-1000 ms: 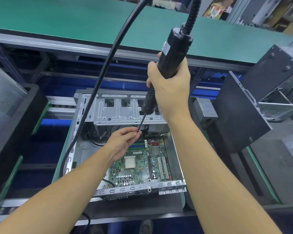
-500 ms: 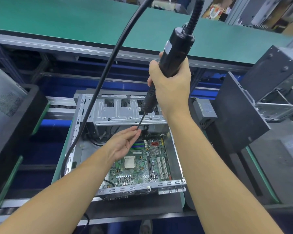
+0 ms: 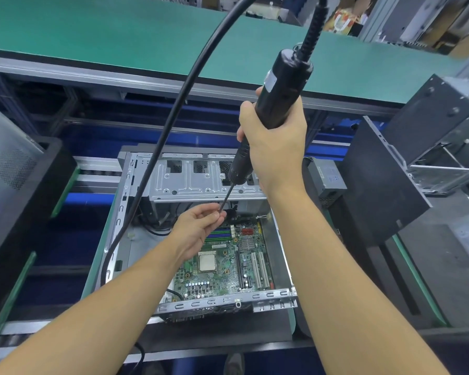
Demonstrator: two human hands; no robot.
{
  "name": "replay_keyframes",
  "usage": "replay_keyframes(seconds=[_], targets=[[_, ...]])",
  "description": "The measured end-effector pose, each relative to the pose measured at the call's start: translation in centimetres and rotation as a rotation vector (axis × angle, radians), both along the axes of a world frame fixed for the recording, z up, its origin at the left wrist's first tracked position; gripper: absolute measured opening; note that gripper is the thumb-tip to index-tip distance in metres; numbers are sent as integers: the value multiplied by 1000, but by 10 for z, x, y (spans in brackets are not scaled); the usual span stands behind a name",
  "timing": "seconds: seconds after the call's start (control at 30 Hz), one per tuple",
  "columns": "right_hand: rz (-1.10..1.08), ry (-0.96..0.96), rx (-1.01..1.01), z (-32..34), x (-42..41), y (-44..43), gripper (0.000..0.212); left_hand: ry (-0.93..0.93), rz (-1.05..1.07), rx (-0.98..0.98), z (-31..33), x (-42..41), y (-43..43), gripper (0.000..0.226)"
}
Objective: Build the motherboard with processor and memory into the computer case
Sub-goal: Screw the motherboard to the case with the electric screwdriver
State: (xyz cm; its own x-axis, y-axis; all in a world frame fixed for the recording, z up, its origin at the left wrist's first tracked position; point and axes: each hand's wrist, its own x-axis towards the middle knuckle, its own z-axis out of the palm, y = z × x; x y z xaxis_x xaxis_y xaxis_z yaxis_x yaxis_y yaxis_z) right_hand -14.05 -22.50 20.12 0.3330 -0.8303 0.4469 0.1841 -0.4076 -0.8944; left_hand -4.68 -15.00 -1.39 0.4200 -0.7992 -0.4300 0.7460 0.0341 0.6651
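An open metal computer case point(image 3: 119, 212) lies below me. Inside it sits the green motherboard point(image 3: 228, 269), with its square processor point(image 3: 207, 261) near the middle and coloured memory slots point(image 3: 222, 231) at the far end. My right hand point(image 3: 274, 147) grips a black electric screwdriver point(image 3: 279, 87) above the case, bit pointing down and left. My left hand point(image 3: 198, 226) pinches the tip of the bit point(image 3: 226, 198) over the board's far edge. Whether a screw sits at the tip is hidden by my fingers.
A thick black cable point(image 3: 171, 125) arcs from the top down past the case's left wall. A drive cage point(image 3: 201, 182) spans the case's far end. Another black case point(image 3: 390, 180) stands open at the right, a dark bin point(image 3: 25, 190) at the left, a green bench point(image 3: 119, 36) behind.
The screwdriver and my right hand have risen slightly. My left hand stays at the bit's tip, fingers closing a little on it.
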Motion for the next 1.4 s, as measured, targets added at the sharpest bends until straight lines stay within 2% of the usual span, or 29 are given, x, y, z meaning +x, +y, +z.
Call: replay_keyframes(seconds=[0.17, 0.43, 1.03, 1.4], targets=[[13, 5, 5, -1, -2, 1, 19, -363, -27, 24, -2, -6, 2, 22], [1, 26, -3, 0, -1, 3, 20, -542, -18, 55, -3, -8, 0, 19], [-3, 46, 7, -2, -2, 6, 19, -808, -91, 128, -5, -8, 5, 22], [-1, 52, 8, -4, -4, 5, 19, -874, -73, 162, -4, -7, 6, 26]])
